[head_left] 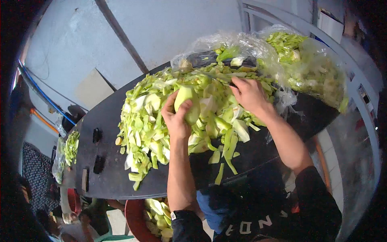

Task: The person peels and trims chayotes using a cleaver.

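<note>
In my left hand (177, 117) is a pale green, peeled oblong fruit (187, 103), its kind unclear, with the fingers and thumb wrapped around it. Just to the right, over the pile, my right hand (250, 96) is closed on what looks like a knife (213, 76), its thin blade pointing left and hard to make out against the greens. Below and around both hands spreads a large heap of green and whitish peels and slices (151, 109). Several long strips (230, 149) lie at the near side of the heap.
The heap rests on a dark table (117, 173) with a curved edge. Clear plastic bags (318, 76) of green pieces stand at the back right. A red tub (135, 218) with more pieces is below the near edge. Another person (86, 222) is partly visible at lower left.
</note>
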{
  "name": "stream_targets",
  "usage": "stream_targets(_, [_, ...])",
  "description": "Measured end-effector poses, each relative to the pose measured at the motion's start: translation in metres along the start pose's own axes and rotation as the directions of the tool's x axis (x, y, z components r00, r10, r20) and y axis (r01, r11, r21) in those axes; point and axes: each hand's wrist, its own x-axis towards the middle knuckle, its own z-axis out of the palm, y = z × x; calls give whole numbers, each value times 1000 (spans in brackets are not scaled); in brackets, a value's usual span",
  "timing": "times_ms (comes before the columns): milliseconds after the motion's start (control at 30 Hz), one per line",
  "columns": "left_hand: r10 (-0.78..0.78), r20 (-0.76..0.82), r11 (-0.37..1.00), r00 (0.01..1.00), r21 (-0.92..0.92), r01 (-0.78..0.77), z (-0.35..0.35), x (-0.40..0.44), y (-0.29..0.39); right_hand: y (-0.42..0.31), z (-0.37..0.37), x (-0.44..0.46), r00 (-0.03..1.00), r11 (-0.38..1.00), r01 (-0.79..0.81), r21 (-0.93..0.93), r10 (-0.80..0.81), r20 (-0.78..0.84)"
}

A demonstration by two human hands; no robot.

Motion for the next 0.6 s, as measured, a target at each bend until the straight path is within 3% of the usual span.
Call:
stream_targets(33, [-110, -30, 989, 993, -104, 106, 2, 0, 5, -3, 0, 0, 999, 1000, -14, 9, 15, -39])
stream_targets(67, [-128, -44, 986, 991, -115, 122, 2, 2, 2, -6, 0, 1, 996, 999, -30, 23, 31, -83])
stream_targets(133, [-262, -137, 914, 955, -353, 200, -2, 7, -6, -11, -1, 1, 998, 999, -20, -50, 17, -53])
stream_targets(267, [-383, -110, 833, 917, -470, 292, -2, 6, -3, -19, 5, -7, 1000, 990, -19, -140, 18, -6])
stream_targets(333, [-224, -88, 966, 971, -151, 209, 10, 0, 8, -22, 6, -9, 999, 979, 38, -201, -43, -20])
stream_targets(400, [-119, 4, 992, 993, 43, 119, 15, -4, 10, -19, 9, -8, 998, 976, 58, -208, -61, -8])
stream_targets(467, [87, 154, 899, 984, 412, -145, 19, -8, 12, -21, 10, -10, 999, 969, 47, -244, -46, 8])
stream_targets(500, [48, 198, 830, 979, 537, -150, 15, -7, 10, -22, 9, -11, 999, 969, 43, -244, -43, 8])
stream_targets(533, [140, 268, 721, 953, 632, -284, 14, -5, 4, -24, 6, -9, 998, 956, 26, -291, -9, 60])
stream_targets(600, [202, 330, 631, 922, 676, -380, 15, -2, -4, -27, 0, -5, 994, 941, 8, -339, 29, 105])
